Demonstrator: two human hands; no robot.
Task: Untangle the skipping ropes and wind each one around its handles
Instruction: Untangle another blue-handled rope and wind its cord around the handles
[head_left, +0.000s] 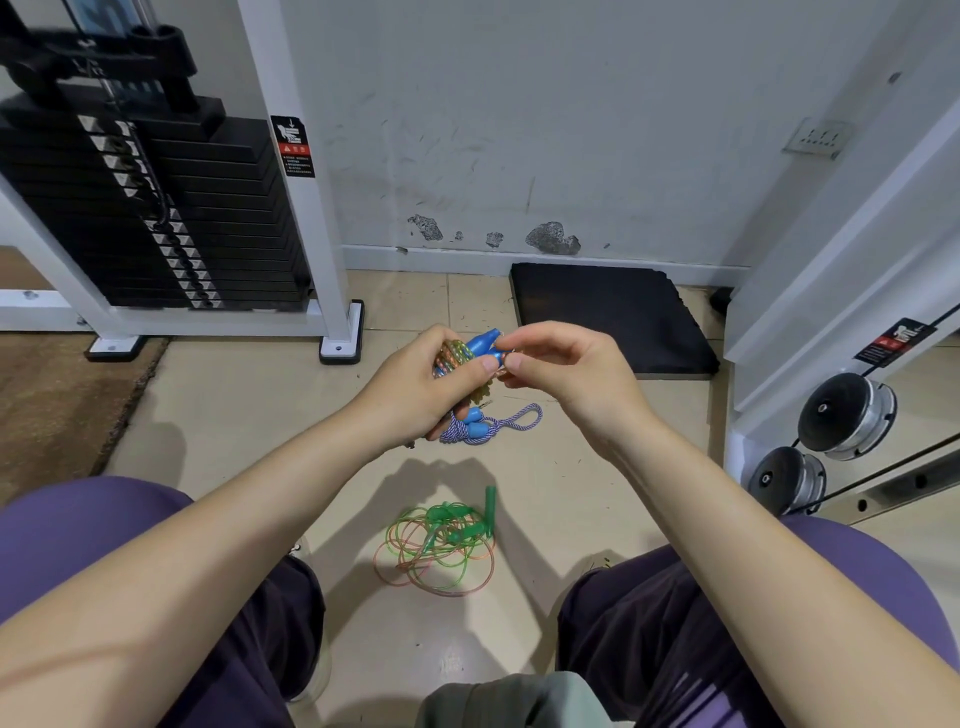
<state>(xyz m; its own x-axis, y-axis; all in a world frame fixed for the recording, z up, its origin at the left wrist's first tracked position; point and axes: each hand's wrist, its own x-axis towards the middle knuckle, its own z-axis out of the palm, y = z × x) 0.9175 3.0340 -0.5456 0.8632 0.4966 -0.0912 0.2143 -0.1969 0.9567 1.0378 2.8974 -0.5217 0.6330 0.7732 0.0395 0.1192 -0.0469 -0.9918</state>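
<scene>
Glossy blue plastic handles (483, 347), translucent plastic green rope (439, 540) — braided cloth cord (511, 422), matt black mat (613, 317), smooth tiled floor (249, 410)

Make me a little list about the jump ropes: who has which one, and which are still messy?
left hand: grips the wound rope with blue handles
right hand: pinches that rope's end near the handles
purple-white rope: on the floor, bundled with its blue handles, one loop sticking out
green rope: on the floor between the legs, loose and tangled
black mat: by the wall, nothing on it
</scene>
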